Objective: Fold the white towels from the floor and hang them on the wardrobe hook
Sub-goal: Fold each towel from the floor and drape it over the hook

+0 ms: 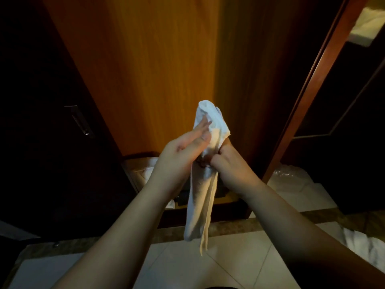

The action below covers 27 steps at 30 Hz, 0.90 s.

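Observation:
A white towel [200, 197], folded into a long narrow strip, hangs between both hands in front of the orange wooden wardrobe panel [145, 69]. My left hand [183, 149] presses flat against its upper part, fingers stretched along the cloth. My right hand [227, 161] grips the towel at its middle from the right. The top end bunches above my fingers; the lower end dangles toward the tiled floor. Another white towel [362, 247] lies on the floor at the right edge. No hook is visible.
A dark wardrobe door with a metal handle [80, 120] stands at the left. White cloth [149, 170] lies in the open lower compartment behind my left wrist. A crumpled plastic bag [289, 176] sits by the reddish door frame [308, 90] on the right.

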Motion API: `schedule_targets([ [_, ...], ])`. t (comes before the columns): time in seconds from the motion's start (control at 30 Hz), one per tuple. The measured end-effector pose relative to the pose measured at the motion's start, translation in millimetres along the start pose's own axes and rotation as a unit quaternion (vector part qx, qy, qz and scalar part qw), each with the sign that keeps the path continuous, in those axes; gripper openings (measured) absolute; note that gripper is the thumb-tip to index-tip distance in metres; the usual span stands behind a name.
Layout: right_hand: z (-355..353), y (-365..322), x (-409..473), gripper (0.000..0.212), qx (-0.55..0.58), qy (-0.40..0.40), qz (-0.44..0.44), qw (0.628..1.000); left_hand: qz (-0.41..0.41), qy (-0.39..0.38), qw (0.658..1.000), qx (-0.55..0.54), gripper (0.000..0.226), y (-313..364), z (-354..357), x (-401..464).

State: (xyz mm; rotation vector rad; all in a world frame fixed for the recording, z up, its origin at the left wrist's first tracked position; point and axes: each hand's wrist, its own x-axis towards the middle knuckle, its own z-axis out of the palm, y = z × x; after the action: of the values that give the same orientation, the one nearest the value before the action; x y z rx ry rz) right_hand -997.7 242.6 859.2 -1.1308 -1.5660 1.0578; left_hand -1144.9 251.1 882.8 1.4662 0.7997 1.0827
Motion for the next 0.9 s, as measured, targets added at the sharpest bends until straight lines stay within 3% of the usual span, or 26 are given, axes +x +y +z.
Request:
schedule_targets([
  [0.1,-5,4,0,0.058,-0.041,0.0,0.005,0.999,-0.013,-0.067,0.996,0.051,0.035,8,2,-5],
  [0.2,0,4,0,0.042,-0.037,0.057,-0.029,0.997,-0.037,-0.088,0.988,0.121,0.062,2,8,13],
  [0.27,0,4,1,0.037,0.002,0.089,-0.04,0.995,-0.037,-0.116,0.981,0.153,0.053,-5,-5,19],
  [0.33,-6,3,4,0.041,0.012,0.093,-0.021,0.995,-0.083,-0.083,0.982,0.147,0.038,-1,-9,25],
  [0.43,-20,-2,12,0.035,0.072,0.082,0.026,0.994,0.036,0.062,0.994,0.086,0.028,7,-22,21],
  [0.5,-29,-9,18,0.04,0.134,0.069,0.033,0.988,0.049,0.097,0.992,0.062,0.044,0,-31,24],
  [0.57,-37,-18,25,0.044,0.147,0.051,0.017,0.988,-0.02,0.038,0.999,0.022,0.059,-4,-31,31],
  [0.67,-46,-33,32,0.059,0.132,0.037,-0.002,0.991,-0.088,-0.033,0.995,-0.018,0.044,-8,-28,44],
  [0.8,-52,-46,41,0.057,0.086,0.109,-0.049,0.989,-0.095,-0.063,0.99,-0.082,0.024,4,-22,47],
  [0.9,-54,-39,49,0.065,0.175,0.154,-0.056,0.971,-0.072,-0.07,0.991,-0.091,0.025,12,-17,51],
])
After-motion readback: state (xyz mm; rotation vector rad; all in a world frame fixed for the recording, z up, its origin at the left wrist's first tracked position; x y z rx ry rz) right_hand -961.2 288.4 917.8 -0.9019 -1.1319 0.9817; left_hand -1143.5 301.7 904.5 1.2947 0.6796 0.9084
